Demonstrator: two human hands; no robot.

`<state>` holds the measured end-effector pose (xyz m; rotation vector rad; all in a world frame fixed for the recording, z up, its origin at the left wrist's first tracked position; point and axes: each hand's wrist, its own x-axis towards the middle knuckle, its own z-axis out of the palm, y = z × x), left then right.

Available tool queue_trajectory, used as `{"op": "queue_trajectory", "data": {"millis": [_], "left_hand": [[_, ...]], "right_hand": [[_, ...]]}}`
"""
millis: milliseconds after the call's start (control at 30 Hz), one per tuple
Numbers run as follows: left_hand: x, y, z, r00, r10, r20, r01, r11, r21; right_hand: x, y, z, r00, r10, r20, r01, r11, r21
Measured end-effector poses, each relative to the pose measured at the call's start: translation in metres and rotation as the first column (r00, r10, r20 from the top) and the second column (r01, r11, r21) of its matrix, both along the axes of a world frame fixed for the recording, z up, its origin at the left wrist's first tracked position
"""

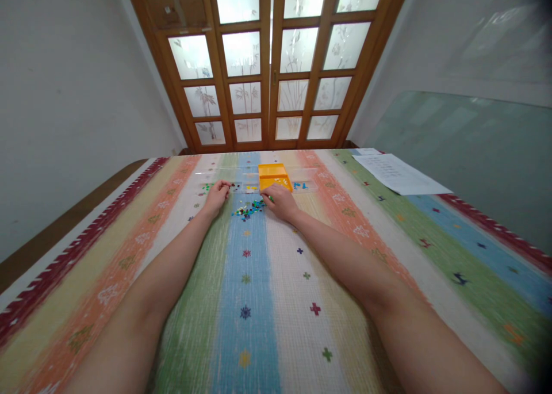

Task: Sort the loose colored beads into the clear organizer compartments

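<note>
Small mixed beads [250, 210] in blue, green, dark and pale colours lie in a loose pile on the striped cloth. Behind them stand clear compartment boxes and a yellow box [272, 169] with its lid up and pale pieces inside. Blue pieces [300, 186] are in the clear box at right, green ones [206, 187] at left, yellow ones [250, 188] near the middle. My left hand [218, 196] is at the left clear box, its fingertips pressed together. My right hand [279, 201] is closed at the right edge of the pile, before the yellow box. Anything pinched is too small to name.
Printed paper sheets [399, 174] lie at the back right of the cloth-covered table [302, 302]. Beyond the table's far edge are wooden doors [271, 66] with frosted panes. A pale greenish panel [470, 152] stands at the right.
</note>
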<state>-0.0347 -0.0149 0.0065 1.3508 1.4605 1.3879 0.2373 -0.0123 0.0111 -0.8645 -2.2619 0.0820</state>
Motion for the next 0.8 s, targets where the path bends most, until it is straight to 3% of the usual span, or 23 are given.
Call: {"op": "queue_trajectory", "data": {"millis": [200, 467, 600, 700, 800], "left_hand": [[-0.004, 0.002, 0.0, 0.992, 0.044, 0.12, -0.043, 0.999, -0.009], [-0.005, 0.003, 0.0, 0.986, 0.084, 0.143, -0.086, 0.996, 0.007], [-0.004, 0.002, -0.001, 0.987, 0.073, 0.146, -0.077, 0.997, 0.025], [0.001, 0.0, -0.002, 0.998, 0.039, 0.051, -0.041, 0.998, 0.043], [0.006, -0.003, -0.002, 0.984, -0.056, -0.17, 0.064, 0.997, 0.042]], "right_hand": [[-0.001, -0.002, 0.001, 0.996, 0.045, 0.073, -0.046, 0.999, 0.011], [-0.005, -0.007, 0.004, 0.948, 0.143, 0.286, -0.17, 0.983, 0.074], [-0.008, -0.01, 0.006, 0.946, 0.158, 0.283, -0.191, 0.977, 0.096], [-0.006, -0.008, 0.005, 0.956, 0.144, 0.254, -0.17, 0.982, 0.083], [-0.003, -0.004, 0.004, 0.965, 0.115, 0.235, -0.135, 0.988, 0.072]]}}
